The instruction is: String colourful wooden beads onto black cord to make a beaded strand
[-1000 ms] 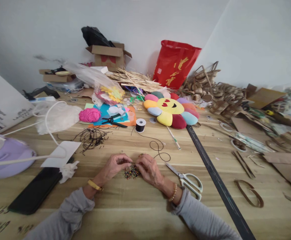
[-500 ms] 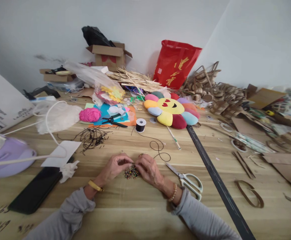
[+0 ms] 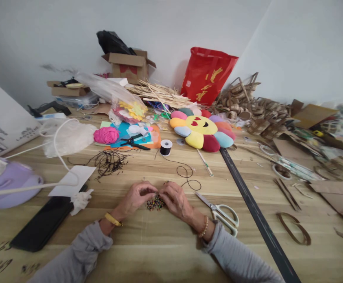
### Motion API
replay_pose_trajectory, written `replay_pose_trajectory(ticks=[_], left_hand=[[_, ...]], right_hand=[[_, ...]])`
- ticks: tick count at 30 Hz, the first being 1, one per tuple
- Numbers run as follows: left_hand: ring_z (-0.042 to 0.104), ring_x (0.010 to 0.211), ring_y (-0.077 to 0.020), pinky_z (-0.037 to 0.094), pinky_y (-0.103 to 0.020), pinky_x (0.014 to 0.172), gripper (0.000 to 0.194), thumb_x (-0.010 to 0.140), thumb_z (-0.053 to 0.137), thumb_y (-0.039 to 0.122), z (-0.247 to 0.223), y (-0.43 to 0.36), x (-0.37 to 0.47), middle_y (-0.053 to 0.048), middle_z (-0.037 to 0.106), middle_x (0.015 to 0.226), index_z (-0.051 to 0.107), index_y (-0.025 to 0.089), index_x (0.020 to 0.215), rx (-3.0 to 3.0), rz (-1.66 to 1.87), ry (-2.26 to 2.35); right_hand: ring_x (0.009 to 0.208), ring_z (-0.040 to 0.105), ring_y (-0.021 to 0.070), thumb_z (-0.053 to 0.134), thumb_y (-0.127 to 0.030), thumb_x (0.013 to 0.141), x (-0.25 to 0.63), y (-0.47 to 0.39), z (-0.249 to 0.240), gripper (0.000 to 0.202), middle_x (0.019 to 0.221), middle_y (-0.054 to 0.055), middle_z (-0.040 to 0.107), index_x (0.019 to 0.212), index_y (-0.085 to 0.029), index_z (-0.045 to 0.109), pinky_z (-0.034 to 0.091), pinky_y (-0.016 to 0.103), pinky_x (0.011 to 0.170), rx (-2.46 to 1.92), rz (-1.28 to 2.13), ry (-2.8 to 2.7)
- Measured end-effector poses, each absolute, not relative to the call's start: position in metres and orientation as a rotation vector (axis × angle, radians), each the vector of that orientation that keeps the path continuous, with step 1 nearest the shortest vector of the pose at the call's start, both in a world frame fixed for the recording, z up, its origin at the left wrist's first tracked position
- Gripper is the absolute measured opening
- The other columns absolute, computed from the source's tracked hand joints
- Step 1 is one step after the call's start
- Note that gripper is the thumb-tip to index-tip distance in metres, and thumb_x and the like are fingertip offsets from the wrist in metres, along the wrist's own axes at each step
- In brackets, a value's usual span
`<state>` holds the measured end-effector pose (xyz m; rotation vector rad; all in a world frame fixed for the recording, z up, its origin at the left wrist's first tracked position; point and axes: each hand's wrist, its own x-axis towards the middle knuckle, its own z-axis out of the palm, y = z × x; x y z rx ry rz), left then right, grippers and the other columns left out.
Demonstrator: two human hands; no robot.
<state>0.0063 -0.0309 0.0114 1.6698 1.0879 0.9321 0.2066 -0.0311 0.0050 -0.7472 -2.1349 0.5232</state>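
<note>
My left hand (image 3: 138, 197) and my right hand (image 3: 175, 199) meet fingertip to fingertip over a small pile of mottled, multicoloured beads (image 3: 155, 203). Each hand is closed in a pinch. From a white spool (image 3: 165, 147), a thin black cord (image 3: 186, 169) loops across the tabletop to the far side of my right hand, where it passes out of sight at the fingers. What sits between my left thumb and finger is too small to make out. Scissors with pale handles (image 3: 222, 214) lie just right of my right hand, blades slightly apart.
Left are a tangle of black cord scraps (image 3: 109, 162), a black phone (image 3: 41, 224) and crumpled tissue (image 3: 81, 200). Pink yarn (image 3: 105, 135), black-handled pliers (image 3: 134, 143) and a flower cushion (image 3: 202, 127) lie farther back. A dark strip (image 3: 254, 206) crosses the right side.
Almost nothing differs. Both hands keep the same place over the beads, with at most a slight shift of the fingertips.
</note>
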Motion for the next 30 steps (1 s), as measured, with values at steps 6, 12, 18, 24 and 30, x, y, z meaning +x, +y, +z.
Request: replay_pose_trajectory(ticks=[6, 12, 18, 24, 30], left_hand=[[0.064, 0.074, -0.0183, 0.052, -0.029, 0.071, 0.017, 0.072, 0.069, 0.027, 0.0077, -0.0324, 0.0085, -0.006, 0.069, 0.077, 0.069, 0.013, 0.082, 1.526, 0.923, 1.110], [0.061, 0.068, -0.0160, 0.051, -0.027, 0.067, 0.014, 0.070, 0.069, 0.026, 0.0112, -0.0324, 0.0096, -0.004, 0.067, 0.071, 0.066, 0.013, 0.074, 1.512, 0.918, 1.118], [0.061, 0.068, -0.0158, 0.051, -0.027, 0.067, 0.012, 0.070, 0.069, 0.025, 0.0078, -0.0319, 0.0094, -0.003, 0.067, 0.071, 0.066, 0.013, 0.073, 1.506, 0.925, 1.113], [0.061, 0.068, -0.0160, 0.051, -0.027, 0.067, 0.016, 0.071, 0.070, 0.028, 0.0103, -0.0318, 0.0103, -0.003, 0.066, 0.070, 0.066, 0.013, 0.073, 1.489, 0.908, 1.100], [0.060, 0.067, -0.0155, 0.051, -0.026, 0.066, 0.017, 0.071, 0.070, 0.029, 0.0122, -0.0323, 0.0109, -0.002, 0.065, 0.069, 0.066, 0.013, 0.072, 1.479, 0.907, 1.093]], right_hand=[[0.078, 0.056, 0.0174, 0.047, -0.021, 0.096, 0.2071, -0.0309, 0.0039, 0.013, 0.083, 0.006, 0.062, 0.090, -0.019, 0.058, 0.048, 0.031, 0.072, -0.749, 0.525, -2.135], [0.076, 0.055, 0.0176, 0.047, -0.022, 0.096, 0.2073, -0.0303, 0.0036, 0.015, 0.080, 0.006, 0.061, 0.087, -0.019, 0.057, 0.047, 0.031, 0.070, -0.748, 0.509, -2.127], [0.076, 0.056, 0.0180, 0.047, -0.022, 0.096, 0.2071, -0.0306, 0.0039, 0.014, 0.080, 0.006, 0.062, 0.086, -0.020, 0.057, 0.048, 0.031, 0.070, -0.757, 0.520, -2.126], [0.077, 0.056, 0.0180, 0.047, -0.022, 0.096, 0.2074, -0.0314, 0.0041, 0.014, 0.080, 0.005, 0.061, 0.087, -0.020, 0.057, 0.048, 0.032, 0.071, -0.751, 0.508, -2.113], [0.076, 0.055, 0.0176, 0.047, -0.021, 0.096, 0.2066, -0.0308, 0.0038, 0.013, 0.080, 0.005, 0.061, 0.088, -0.020, 0.057, 0.047, 0.031, 0.070, -0.747, 0.498, -2.130]])
